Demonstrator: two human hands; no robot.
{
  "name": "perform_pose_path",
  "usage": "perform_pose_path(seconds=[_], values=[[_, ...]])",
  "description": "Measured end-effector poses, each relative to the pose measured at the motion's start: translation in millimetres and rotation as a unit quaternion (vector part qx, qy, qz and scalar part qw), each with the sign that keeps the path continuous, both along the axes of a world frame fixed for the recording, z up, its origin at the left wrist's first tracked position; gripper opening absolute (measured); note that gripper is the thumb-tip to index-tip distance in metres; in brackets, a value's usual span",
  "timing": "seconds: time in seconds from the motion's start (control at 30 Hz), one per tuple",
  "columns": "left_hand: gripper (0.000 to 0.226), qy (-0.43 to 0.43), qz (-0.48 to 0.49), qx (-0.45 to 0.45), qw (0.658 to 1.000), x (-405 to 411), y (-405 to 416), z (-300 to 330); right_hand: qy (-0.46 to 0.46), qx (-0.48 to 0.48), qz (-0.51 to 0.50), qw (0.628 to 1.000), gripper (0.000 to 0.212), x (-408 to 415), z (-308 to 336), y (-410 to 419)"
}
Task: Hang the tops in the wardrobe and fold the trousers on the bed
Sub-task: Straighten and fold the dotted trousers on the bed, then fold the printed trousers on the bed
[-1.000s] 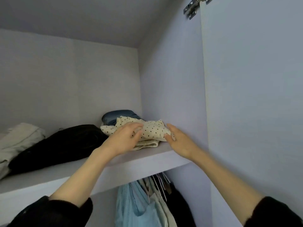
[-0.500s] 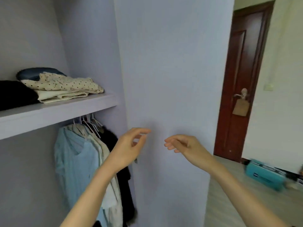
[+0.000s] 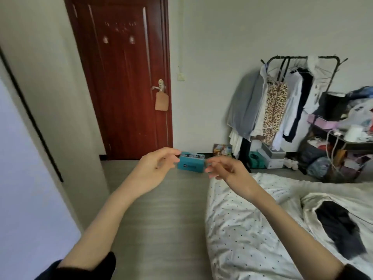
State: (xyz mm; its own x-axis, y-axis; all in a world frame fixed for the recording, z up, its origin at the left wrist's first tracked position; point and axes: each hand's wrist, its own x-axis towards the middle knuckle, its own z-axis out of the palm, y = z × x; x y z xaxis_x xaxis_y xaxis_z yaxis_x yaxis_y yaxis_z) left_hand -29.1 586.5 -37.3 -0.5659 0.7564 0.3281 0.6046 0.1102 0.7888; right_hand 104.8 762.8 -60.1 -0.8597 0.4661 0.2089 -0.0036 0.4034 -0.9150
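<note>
**Between garments: both hands empty, heading for the bed**

Left hand (image 3: pixel 155 168) and right hand (image 3: pixel 226 168) are both up in front of me, close together but not touching, fingers loosely curled, gripping nothing. The teal box (image 3: pixel 190 164) seen between them sits on the floor beyond, not in either hand.

Step, as I read it: in transit, nothing carried, next garment to be fetched. Wardrobe door (image 3: pixel 30 188) is left of the left hand; wardrobe interior out of view.

The bed (image 3: pixel 242 229) lies below and right of the right hand: white quilt with small dark dots, soft, rumpled. On it, well right of the right hand, a dark garment (image 3: pixel 341 227) lies crumpled, partly tucked in a cream fold. Limp matte fabric; can't tell if it's trousers or a top.

Next move calls for reaching right and down, pulling the dark piece free of the quilt, shaking it out to identify it. Trousers: flatten and fold on the bed. Top: needs a hanger.

Background: red-brown wooden door (image 3: pixel 125 77), metal clothes rack (image 3: pixel 282 98) full of hanging clothes.
</note>
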Motion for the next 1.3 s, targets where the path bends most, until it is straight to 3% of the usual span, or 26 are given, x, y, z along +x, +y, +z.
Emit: perform_pose_path(seconds=[0.1,0.47,0.7,0.8,1.0,1.23,1.3], values=[[0.022,-0.029,-0.065,0.004,0.997,12,85,-25,-0.031,-0.007,-0.060,0.998,0.019,40,-16,67],[0.021,-0.107,-0.263,-0.135,0.949,44,365,-121,-0.091,-0.115,-0.276,0.950,0.017,139,-104,271],[0.025,-0.143,-0.363,-0.227,0.892,48,538,-195,-0.212,-0.072,-0.392,0.892,0.025,149,-173,407],[0.026,-0.142,-0.398,-0.273,0.864,44,606,-221,-0.278,-0.086,-0.431,0.854,0.027,152,-207,461],[0.021,-0.128,-0.385,-0.304,0.862,32,710,-279,-0.419,-0.031,-0.504,0.755,0.033,176,-271,560],[0.022,-0.103,-0.437,-0.360,0.818,59,766,-348,-0.616,-0.002,-0.499,0.609,0.063,225,-334,628],[0.022,-0.107,-0.442,-0.361,0.814,68,775,-358,-0.635,0.009,-0.503,0.587,0.056,242,-345,632]])
